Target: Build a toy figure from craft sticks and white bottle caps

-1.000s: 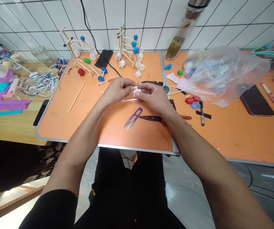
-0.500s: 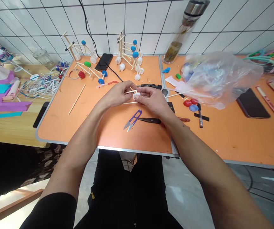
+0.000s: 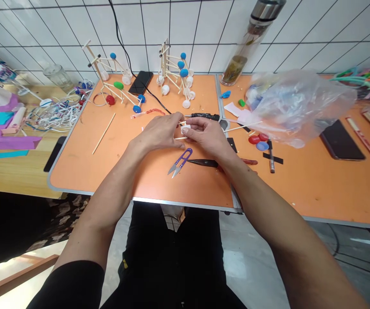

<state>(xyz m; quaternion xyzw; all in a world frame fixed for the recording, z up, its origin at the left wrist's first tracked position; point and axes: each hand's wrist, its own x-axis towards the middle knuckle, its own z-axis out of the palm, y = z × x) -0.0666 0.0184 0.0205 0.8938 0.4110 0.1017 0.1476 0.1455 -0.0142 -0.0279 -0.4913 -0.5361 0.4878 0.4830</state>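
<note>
Between the thumb and fingers of my right hand [image 3: 206, 134] is a small white lump [image 3: 185, 129], perhaps modelling clay. A pale wooden stick [image 3: 181, 138] shows just below it, its left part covered by my left hand. My left hand [image 3: 162, 131] is at the left of the lump, palm down, with its thumb spread away from the fingers; its fingertips touch or nearly touch the piece. Purple-handled thread snips [image 3: 180, 162] lie open on the table nearer to me, beside dark-tipped pliers [image 3: 204, 162] half hidden under my right wrist.
Two stick models with coloured balls [image 3: 120, 86] [image 3: 175, 73] stand at the back. Around them are a phone [image 3: 141, 83], a glass tea bottle [image 3: 239, 56] and a plastic bag [image 3: 294, 107]. Red caps [image 3: 254, 140] and a pen [image 3: 271, 159] lie rightward; a loose stick [image 3: 103, 133] lies left.
My left hand has loosened from its pinch on a stick; its thumb has dropped toward me, away from the fingers. My right hand keeps hold of the white lump in nearly the same place.
</note>
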